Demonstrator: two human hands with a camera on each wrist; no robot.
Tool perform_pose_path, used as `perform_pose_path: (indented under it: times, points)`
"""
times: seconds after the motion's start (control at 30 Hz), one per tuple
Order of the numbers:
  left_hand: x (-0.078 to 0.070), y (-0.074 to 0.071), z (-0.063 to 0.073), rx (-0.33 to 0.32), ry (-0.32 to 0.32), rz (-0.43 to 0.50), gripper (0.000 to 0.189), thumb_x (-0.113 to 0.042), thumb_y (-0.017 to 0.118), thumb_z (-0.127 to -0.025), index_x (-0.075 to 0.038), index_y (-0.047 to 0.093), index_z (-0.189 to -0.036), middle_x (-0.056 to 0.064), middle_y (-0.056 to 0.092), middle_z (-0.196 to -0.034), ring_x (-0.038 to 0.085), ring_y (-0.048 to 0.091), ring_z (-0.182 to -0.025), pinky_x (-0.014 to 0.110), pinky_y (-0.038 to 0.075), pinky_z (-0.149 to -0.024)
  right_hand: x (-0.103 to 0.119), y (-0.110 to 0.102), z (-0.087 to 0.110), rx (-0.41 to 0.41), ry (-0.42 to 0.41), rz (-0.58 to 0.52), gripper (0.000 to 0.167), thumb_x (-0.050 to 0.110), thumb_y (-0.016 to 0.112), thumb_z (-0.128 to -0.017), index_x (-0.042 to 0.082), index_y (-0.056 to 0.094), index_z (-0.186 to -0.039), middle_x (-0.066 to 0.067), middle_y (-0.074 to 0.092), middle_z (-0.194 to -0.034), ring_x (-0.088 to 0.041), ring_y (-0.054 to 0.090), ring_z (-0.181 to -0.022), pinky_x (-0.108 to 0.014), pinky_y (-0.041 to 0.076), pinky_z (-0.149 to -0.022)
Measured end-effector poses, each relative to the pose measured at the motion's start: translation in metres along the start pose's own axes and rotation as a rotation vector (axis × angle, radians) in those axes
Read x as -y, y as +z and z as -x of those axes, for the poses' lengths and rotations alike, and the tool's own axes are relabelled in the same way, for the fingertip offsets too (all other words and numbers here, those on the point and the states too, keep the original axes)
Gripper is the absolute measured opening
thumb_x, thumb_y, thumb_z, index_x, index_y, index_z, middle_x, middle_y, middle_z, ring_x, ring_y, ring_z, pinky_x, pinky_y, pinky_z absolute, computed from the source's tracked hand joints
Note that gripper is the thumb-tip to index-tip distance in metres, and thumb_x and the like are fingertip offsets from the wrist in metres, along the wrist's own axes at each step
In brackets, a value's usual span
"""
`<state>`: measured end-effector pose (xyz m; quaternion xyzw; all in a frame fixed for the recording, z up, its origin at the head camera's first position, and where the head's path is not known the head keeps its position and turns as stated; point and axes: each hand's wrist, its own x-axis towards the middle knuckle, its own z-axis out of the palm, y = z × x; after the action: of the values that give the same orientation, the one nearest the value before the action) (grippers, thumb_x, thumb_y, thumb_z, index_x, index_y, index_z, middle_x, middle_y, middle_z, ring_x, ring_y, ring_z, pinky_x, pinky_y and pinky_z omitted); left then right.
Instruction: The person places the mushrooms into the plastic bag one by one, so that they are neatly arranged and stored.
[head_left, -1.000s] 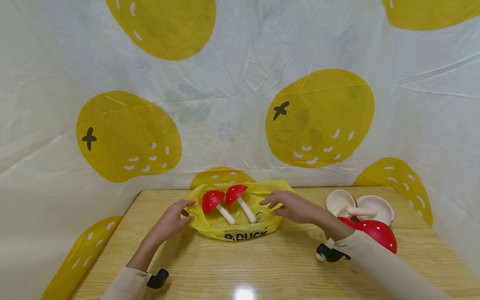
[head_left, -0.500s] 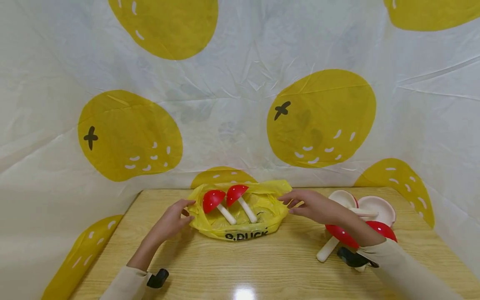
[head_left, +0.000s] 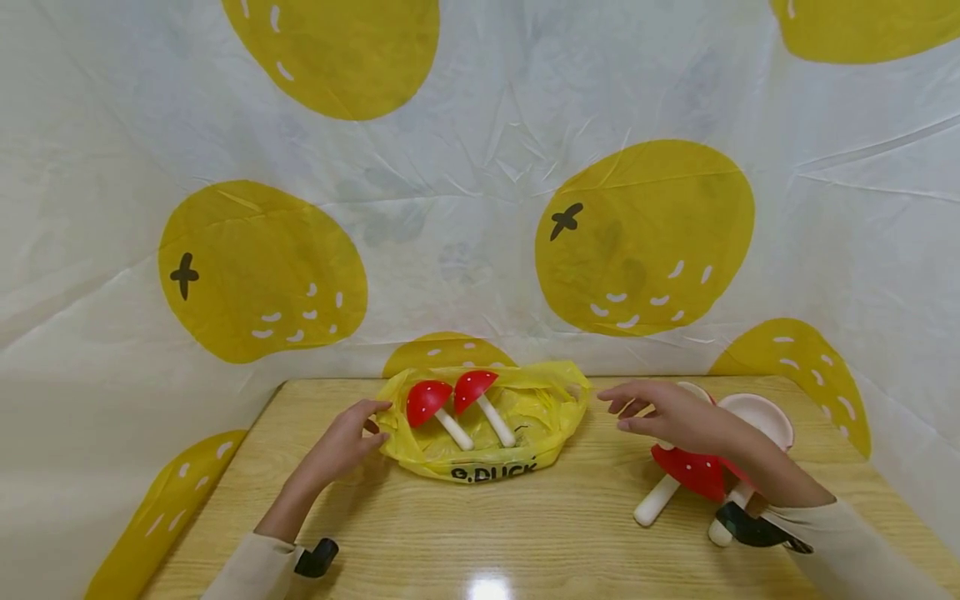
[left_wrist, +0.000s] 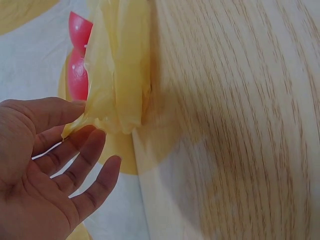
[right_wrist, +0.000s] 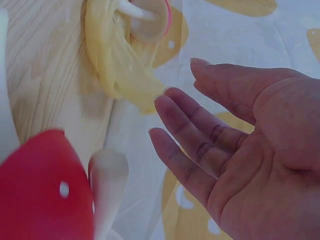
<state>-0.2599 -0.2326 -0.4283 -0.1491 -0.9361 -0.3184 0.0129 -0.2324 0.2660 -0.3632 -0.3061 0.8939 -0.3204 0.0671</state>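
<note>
A yellow plastic bag (head_left: pixel 551 454), printed with black letters, lies with its mouth spread wide. Inside it are two toy mushrooms with red, white-dotted caps: a left one (head_left: pixel 429 403) and a right one (head_left: pixel 476 392), their white stems pointing toward the front right. At the bag's left edge, my left hand (head_left: pixel 347 440) pinches the plastic between thumb and index finger, as the left wrist view shows; the other fingers (left_wrist: pixel 102 185) are spread. My right hand (head_left: pixel 675 412) is apart from the bag, fingers loosely extended and holding nothing, over a group of mushrooms.
Several more toy mushrooms lie on the right of the wooden table (head_left: pixel 525 533). A red-capped mushroom (head_left: pixel 692 475) is at their front, and a pale upturned cap (head_left: pixel 761 412) behind, partly covered by my right arm. A white curtain (head_left: pixel 465 275) with yellow fruit prints encloses the table.
My right hand has moved right, from over the bag's right side to above the mushrooms outside it. The left hand stays at the bag's left edge.
</note>
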Motion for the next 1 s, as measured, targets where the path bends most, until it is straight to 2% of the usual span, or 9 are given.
perform_pose_path:
  times: [0.3, 0.5, 0.6, 0.73, 0.9, 1.0]
  points:
    - [0.000, 0.000, 0.001, -0.003, 0.004, 0.003, 0.050, -0.001, 0.071, -0.092, 0.003, 0.056, -0.140, 0.019, 0.058, -0.136, 0.029, 0.064, -0.101, 0.030, 0.056, -0.076, -0.009, -0.016, 0.023, -0.051, 0.022, -0.007, 0.043, 0.018, 0.068, -0.098, 0.002, 0.059, -0.137, -0.005, 0.068, -0.118, -0.020, 0.066, -0.103, -0.025, 0.057, -0.082]
    - [0.000, -0.001, 0.001, -0.001, 0.011, 0.010, 0.049, -0.001, 0.070, -0.093, 0.003, 0.055, -0.139, 0.020, 0.058, -0.137, 0.028, 0.064, -0.102, 0.032, 0.056, -0.077, -0.013, -0.024, 0.037, -0.076, 0.127, 0.001, 0.045, 0.020, 0.067, -0.098, 0.006, 0.058, -0.140, -0.010, 0.066, -0.122, -0.028, 0.066, -0.106, -0.027, 0.058, -0.071]
    - [0.001, -0.001, 0.000, 0.000, 0.007, 0.007, 0.050, -0.001, 0.071, -0.092, 0.003, 0.056, -0.140, 0.020, 0.058, -0.137, 0.028, 0.064, -0.101, 0.032, 0.056, -0.077, -0.017, -0.026, 0.043, -0.083, 0.153, -0.043, 0.045, 0.017, 0.067, -0.098, 0.004, 0.057, -0.140, -0.015, 0.065, -0.122, -0.032, 0.066, -0.105, -0.031, 0.058, -0.066]
    - [0.001, 0.000, -0.001, 0.001, -0.013, 0.007, 0.051, -0.001, 0.071, -0.092, 0.002, 0.055, -0.141, 0.018, 0.058, -0.138, 0.029, 0.063, -0.103, 0.032, 0.056, -0.078, -0.024, -0.030, 0.050, -0.090, 0.145, -0.073, 0.045, 0.012, 0.068, -0.097, 0.000, 0.057, -0.139, -0.021, 0.064, -0.123, -0.032, 0.066, -0.102, -0.030, 0.059, -0.066]
    - [0.002, 0.000, -0.002, 0.000, -0.023, 0.002, 0.051, -0.001, 0.071, -0.092, 0.001, 0.055, -0.141, 0.017, 0.058, -0.138, 0.027, 0.063, -0.102, 0.031, 0.057, -0.077, -0.037, -0.034, 0.058, -0.107, 0.122, -0.046, 0.047, 0.008, 0.071, -0.093, -0.001, 0.057, -0.138, -0.023, 0.065, -0.123, -0.035, 0.066, -0.103, -0.026, 0.059, -0.070]
    - [0.003, 0.000, -0.002, 0.001, -0.027, 0.001, 0.052, -0.002, 0.072, -0.092, 0.001, 0.056, -0.141, 0.017, 0.058, -0.137, 0.026, 0.063, -0.101, 0.030, 0.057, -0.077, -0.044, -0.035, 0.062, -0.118, 0.115, -0.027, 0.048, 0.006, 0.072, -0.092, -0.003, 0.058, -0.137, -0.022, 0.066, -0.121, -0.029, 0.067, -0.102, -0.026, 0.059, -0.071]
